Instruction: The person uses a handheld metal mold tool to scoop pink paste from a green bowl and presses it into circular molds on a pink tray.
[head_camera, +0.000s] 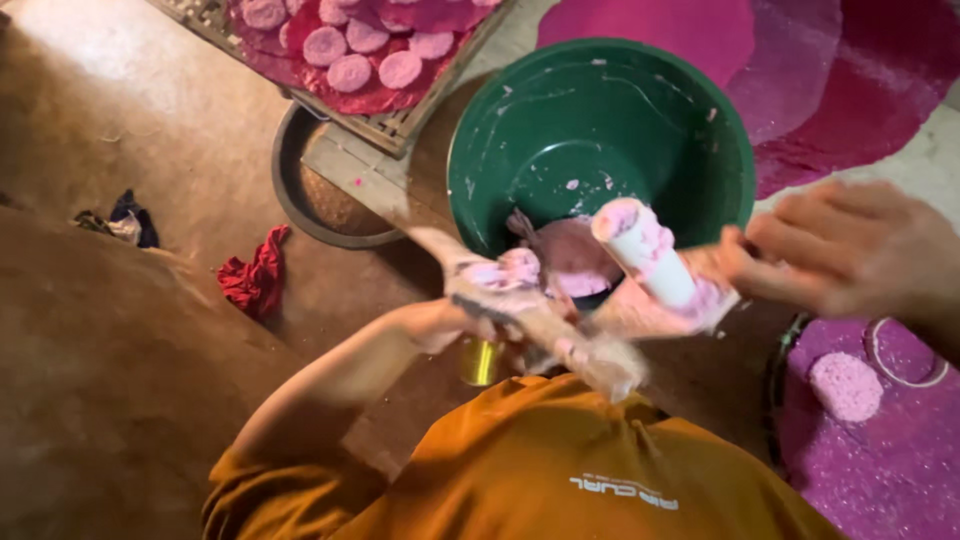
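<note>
Far left on brown earthen floor (120, 130): small dark rag w/ pale scrap (128, 222), then crumpled red cloth (255, 278), apart from each other. Top centre-left, woven slatted tray (400, 125) w/ round pink pressed discs (365, 45) on pink sheet, resting over rim of dark round metal basin (300, 200). Centre: left hand (470, 310) closed around flat wooden paddle smeared w/ pink paste (530, 310), paddle angled from upper left down to lower right, frayed pale end near orange shirt (560, 470). Small yellow-green glassy object (480, 360) just under that hand, kind unclear. Behind, big round green plastic bowl (600, 130), pink dough lump (575, 255) at bottom, pale smears on walls. Just right of paddle: white cylinder roller coated in pink paste (645, 255), tilted, over bowl's near rim, lower end held by right hand (840, 250); fingers curled round it, blurred. Top right, large flat magenta sheets (800, 70) on ground. Lower right, pink granular mat (870, 470) w/ one round pink disc (845, 385) and thin metal ring (908, 352) just beside it.
</note>
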